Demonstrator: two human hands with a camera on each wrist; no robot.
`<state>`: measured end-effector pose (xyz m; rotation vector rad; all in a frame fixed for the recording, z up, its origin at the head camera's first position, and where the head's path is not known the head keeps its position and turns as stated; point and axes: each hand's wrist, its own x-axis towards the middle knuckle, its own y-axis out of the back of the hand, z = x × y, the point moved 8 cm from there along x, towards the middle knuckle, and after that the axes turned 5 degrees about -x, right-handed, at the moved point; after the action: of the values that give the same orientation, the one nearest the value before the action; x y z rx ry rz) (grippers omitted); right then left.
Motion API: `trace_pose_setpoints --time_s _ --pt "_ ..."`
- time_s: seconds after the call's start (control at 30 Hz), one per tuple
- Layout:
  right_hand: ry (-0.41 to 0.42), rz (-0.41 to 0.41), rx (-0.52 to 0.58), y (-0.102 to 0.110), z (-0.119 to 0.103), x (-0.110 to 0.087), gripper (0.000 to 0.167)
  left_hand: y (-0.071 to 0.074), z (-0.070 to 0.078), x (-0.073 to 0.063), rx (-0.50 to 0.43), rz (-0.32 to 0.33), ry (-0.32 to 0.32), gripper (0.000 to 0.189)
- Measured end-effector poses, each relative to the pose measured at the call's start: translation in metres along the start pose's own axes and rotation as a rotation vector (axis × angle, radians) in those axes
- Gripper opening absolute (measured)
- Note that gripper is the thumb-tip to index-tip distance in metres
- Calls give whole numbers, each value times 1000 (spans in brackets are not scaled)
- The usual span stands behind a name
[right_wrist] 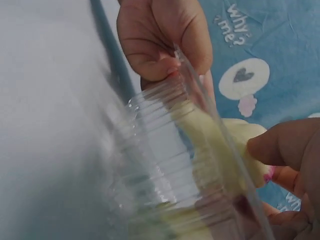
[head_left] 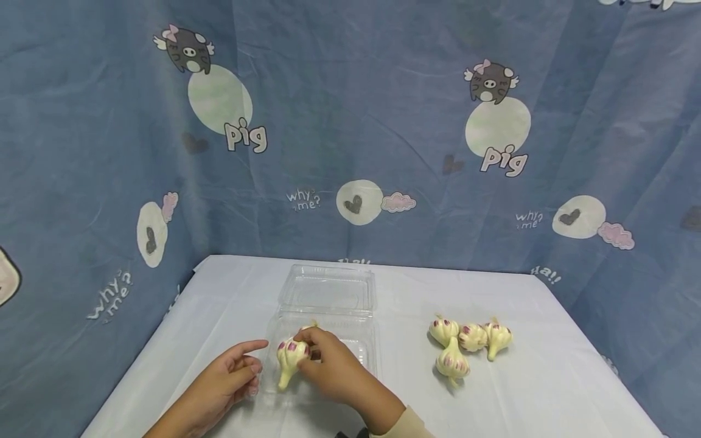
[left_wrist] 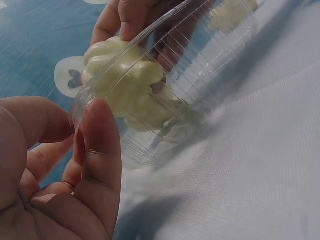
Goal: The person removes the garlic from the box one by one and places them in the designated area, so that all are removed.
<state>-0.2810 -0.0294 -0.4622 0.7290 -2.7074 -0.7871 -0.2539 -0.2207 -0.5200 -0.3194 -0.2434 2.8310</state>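
Observation:
A clear plastic clamshell box (head_left: pixel 327 289) lies with its lid folded back on the white table. My right hand (head_left: pixel 334 368) pinches a garlic bulb (head_left: pixel 292 353), cream with purple patches, over the left part of the box base. The bulb's stem points toward me. Behind those fingers, a second garlic bulb (head_left: pixel 309 325) is mostly hidden. At the left rim is my left hand (head_left: pixel 224 380); in the left wrist view its thumb (left_wrist: pixel 100 130) and index finger pinch the clear edge. Through the box wall in the right wrist view, the pale bulb (right_wrist: pixel 240 140) shows between my fingers.
To the right of the box, several garlic bulbs sit in a cluster: one at the left (head_left: pixel 443 330), one in the middle (head_left: pixel 473 337), one at the right (head_left: pixel 497 337) and one nearer (head_left: pixel 453 363). A blue printed curtain (head_left: pixel 339 121) hangs behind the white-covered table (head_left: pixel 405 389).

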Motion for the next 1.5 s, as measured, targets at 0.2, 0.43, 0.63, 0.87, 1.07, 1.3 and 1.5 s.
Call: trace_pose_setpoints --time_s 0.2,0.43,0.63,0.87,1.07,1.3,1.5 --pt "-14 33 26 8 4 -4 34 -2 0 0 1 14 -3 64" --pt "-32 83 35 17 8 -8 33 -2 1 -1 -4 12 7 67" --pt "-50 98 43 22 11 -13 33 -2 2 -1 -12 2 1 66" --pt "-42 94 45 25 11 -17 33 -2 2 -3 -4 18 13 67" --pt "-27 110 47 31 11 -23 33 -3 4 -3 -2 16 8 65" --pt "-45 111 70 40 10 -30 34 -3 5 -3 7 27 14 66" --pt "-61 132 84 45 14 -35 36 -3 3 -3 5 32 20 65"
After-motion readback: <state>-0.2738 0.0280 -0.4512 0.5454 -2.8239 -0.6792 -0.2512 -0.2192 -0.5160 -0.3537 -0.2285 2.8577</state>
